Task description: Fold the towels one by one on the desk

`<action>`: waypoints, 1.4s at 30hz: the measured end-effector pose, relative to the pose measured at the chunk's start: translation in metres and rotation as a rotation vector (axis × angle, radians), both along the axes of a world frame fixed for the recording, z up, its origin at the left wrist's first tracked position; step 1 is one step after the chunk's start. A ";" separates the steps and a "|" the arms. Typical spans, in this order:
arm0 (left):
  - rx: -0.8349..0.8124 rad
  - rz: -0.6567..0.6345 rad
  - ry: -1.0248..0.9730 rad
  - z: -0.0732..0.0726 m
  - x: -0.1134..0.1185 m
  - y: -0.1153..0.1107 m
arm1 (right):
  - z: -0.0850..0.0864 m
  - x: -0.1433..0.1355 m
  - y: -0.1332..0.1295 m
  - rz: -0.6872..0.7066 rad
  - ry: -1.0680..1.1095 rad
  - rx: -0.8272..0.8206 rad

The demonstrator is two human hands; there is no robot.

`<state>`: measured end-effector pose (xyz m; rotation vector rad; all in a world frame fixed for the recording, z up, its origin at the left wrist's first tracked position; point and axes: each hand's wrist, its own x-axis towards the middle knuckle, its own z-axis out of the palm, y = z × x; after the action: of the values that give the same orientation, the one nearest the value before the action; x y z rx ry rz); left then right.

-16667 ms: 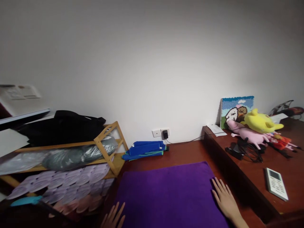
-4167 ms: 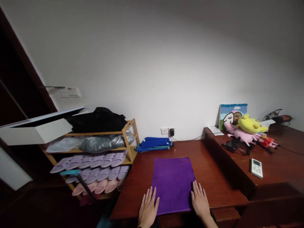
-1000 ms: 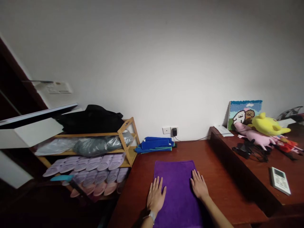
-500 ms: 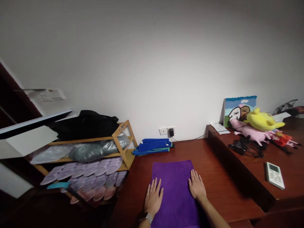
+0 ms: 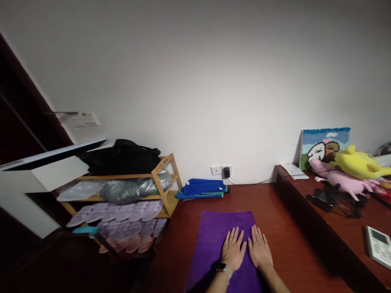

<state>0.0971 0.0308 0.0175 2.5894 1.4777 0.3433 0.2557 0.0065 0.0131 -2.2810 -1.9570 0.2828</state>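
A purple cloth (image 5: 210, 240) lies spread flat on the reddish-brown wooden table (image 5: 293, 244). My left hand (image 5: 233, 249) rests palm down on the cloth, right of its middle, with the fingers stretched forward. Around that wrist is a watch with a pale band. My right hand (image 5: 259, 248) lies flat along the cloth's right edge, fingers extended, close beside the left. Neither hand grips anything. The cloth's near end runs out of the bottom of the view.
Folded blue cloths (image 5: 201, 189) lie at the table's back, near a black plug (image 5: 226, 173) in the wall. A wooden shoe rack (image 5: 168, 183) with slippers stands left. Plush toys (image 5: 342, 179), cables and a remote control (image 5: 378, 246) sit on the desk at right.
My left hand has slid right, from the cloth's left edge to beside my right hand. The right hand stays at the right edge. The view has turned slightly left.
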 end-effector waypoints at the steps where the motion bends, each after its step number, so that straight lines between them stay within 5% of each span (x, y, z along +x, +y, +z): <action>1: -0.005 0.024 0.002 -0.002 -0.011 0.003 | 0.000 0.000 0.000 -0.002 -0.008 -0.003; 7: -0.043 0.307 0.112 0.010 -0.110 0.021 | 0.002 -0.001 0.001 -0.016 -0.030 -0.013; 11: 0.023 0.296 0.121 0.009 -0.141 0.025 | -0.003 -0.002 0.001 -0.028 -0.050 -0.037; 15: 0.078 0.290 0.104 -0.001 -0.139 0.026 | -0.001 -0.002 0.012 -0.051 -0.028 -0.027; 22: 0.092 0.297 0.100 -0.003 -0.140 0.027 | 0.030 0.004 0.072 -0.016 0.028 -0.001; 30: 0.149 0.327 0.068 -0.006 -0.140 0.024 | 0.002 0.004 0.085 -0.064 -0.020 0.004; 37: 0.119 0.295 0.129 -0.006 -0.143 0.024 | 0.002 0.004 0.085 -0.054 0.000 0.015; 42: 0.165 0.255 0.079 0.004 -0.104 0.038 | -0.001 0.004 0.085 -0.050 0.003 0.028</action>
<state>-0.0064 0.0684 0.0215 2.5649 1.8896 0.4111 0.2599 0.0919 0.0118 -2.3069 -1.8870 0.2513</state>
